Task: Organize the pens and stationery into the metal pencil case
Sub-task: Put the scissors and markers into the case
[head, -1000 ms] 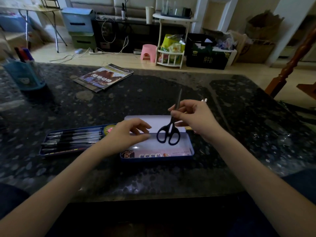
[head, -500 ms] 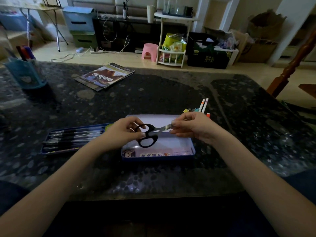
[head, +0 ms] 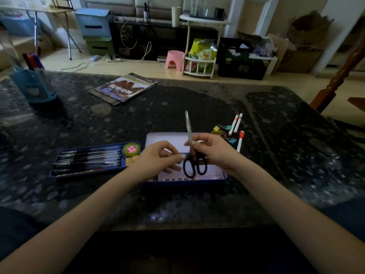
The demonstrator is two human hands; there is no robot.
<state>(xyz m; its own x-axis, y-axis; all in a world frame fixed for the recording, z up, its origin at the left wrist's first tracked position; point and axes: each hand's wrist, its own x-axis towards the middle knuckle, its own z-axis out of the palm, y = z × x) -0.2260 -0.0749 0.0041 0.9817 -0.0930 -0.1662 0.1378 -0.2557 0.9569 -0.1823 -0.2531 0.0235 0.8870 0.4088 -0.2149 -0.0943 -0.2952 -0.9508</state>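
Observation:
The blue metal pencil case lies open on the dark stone table: its left half [head: 59, 172] holds several black pens [head: 88, 159], a green tape roll [head: 131, 149] and small yellow pieces, its right half [head: 167, 139] shows a white inside. Over that right half my right hand [head: 215, 153] pinches black-handled scissors [head: 194, 167] near the pivot, blades pointing up and away. My left hand [head: 156, 161] has curled fingers with their tips on the left handle loop. Three white markers [head: 236, 124] and coloured binder clips [head: 217, 129] lie just right of the case.
A magazine [head: 124, 89] lies at the far middle of the table. A blue pen holder [head: 33, 86] with pens stands at the far left. A wooden chair back [head: 335, 80] rises beyond the right edge. The floor behind holds boxes, a pink stool and a white rack.
The scissors swung from lying sideways between both hands to upright, blades pointing away. My right hand shifted from the blade tip to the pivot, and my left hand slipped back to the handle's edge.

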